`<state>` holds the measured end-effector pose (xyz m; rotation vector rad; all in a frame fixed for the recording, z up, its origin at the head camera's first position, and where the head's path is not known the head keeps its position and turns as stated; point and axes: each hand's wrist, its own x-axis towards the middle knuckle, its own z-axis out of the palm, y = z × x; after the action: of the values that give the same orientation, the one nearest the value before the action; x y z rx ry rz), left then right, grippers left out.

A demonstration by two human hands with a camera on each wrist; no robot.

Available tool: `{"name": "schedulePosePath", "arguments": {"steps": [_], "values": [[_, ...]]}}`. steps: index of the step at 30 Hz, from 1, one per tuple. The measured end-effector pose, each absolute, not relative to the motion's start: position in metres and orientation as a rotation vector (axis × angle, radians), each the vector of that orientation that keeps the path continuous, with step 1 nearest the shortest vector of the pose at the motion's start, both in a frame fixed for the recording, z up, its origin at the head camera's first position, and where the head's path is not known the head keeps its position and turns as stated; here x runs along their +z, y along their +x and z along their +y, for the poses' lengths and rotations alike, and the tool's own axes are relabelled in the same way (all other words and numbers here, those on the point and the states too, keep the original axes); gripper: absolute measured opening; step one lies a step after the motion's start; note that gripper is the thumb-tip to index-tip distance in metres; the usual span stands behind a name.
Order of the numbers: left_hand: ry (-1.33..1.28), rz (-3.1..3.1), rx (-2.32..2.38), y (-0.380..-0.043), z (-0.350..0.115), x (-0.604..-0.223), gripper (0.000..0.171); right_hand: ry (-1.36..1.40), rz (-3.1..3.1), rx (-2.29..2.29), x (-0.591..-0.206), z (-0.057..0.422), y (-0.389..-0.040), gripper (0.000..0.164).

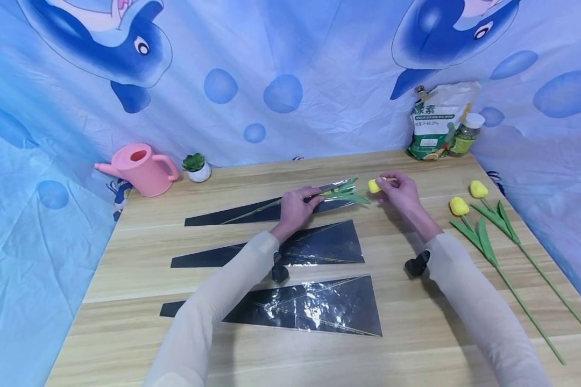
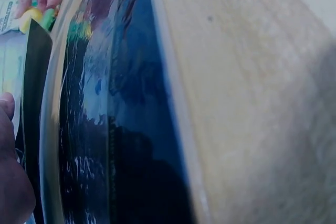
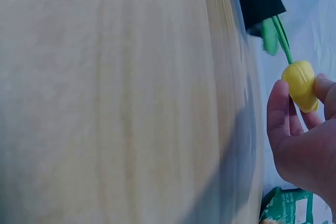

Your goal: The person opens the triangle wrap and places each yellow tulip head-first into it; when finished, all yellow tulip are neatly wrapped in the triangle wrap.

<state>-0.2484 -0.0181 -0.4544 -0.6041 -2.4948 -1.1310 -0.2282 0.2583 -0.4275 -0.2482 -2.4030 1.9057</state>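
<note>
My right hand (image 1: 401, 192) pinches the yellow head of an artificial tulip (image 3: 299, 80) between thumb and fingers. The tulip's green leaves and stem lie along the farthest black flower sleeve (image 1: 208, 218), with the stem showing through its clear side. At that sleeve's wide end my left hand (image 1: 296, 207) grips it, thumb and fingers closed near the leaves. Part of the sleeve is hidden under this hand. Two more black sleeves lie flat nearer me: a middle one (image 1: 331, 244) under the left forearm and a front one (image 1: 329, 309).
Two yellow tulips (image 1: 484, 244) lie at the table's right side. A pink watering can (image 1: 145, 172) and a small potted succulent (image 1: 197, 167) stand at the back left. A green-and-white bag (image 1: 431, 126) and a white-capped jar (image 1: 466, 134) stand at the back right, before the blue curtain.
</note>
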Motion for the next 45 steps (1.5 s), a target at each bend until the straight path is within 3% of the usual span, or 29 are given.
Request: {"name": "schedulePosePath", "arguments": {"steps": [18, 25, 34, 45], "values": [[-0.639, -2.497, -1.117, -0.248, -0.015, -0.455, 0.023, -0.050, -2.521, 2.182, -0.419, 0.243, -0.232, 0.044], [-0.646, -2.486, -1.107, -0.249, -0.013, -0.457, 0.022, 0.200, -2.593, 2.208, -0.420, 0.242, -0.234, 0.056], [-0.665, -2.443, -1.102, -0.249, -0.009, -0.459, 0.021, 0.253, -2.606, 2.418, -0.420, 0.234, -0.245, 0.085], [-0.667, -2.421, -1.106, -0.249, -0.006, -0.459, 0.022, 0.137, -2.374, 2.799, -0.418, 0.221, -0.250, 0.091]]}}
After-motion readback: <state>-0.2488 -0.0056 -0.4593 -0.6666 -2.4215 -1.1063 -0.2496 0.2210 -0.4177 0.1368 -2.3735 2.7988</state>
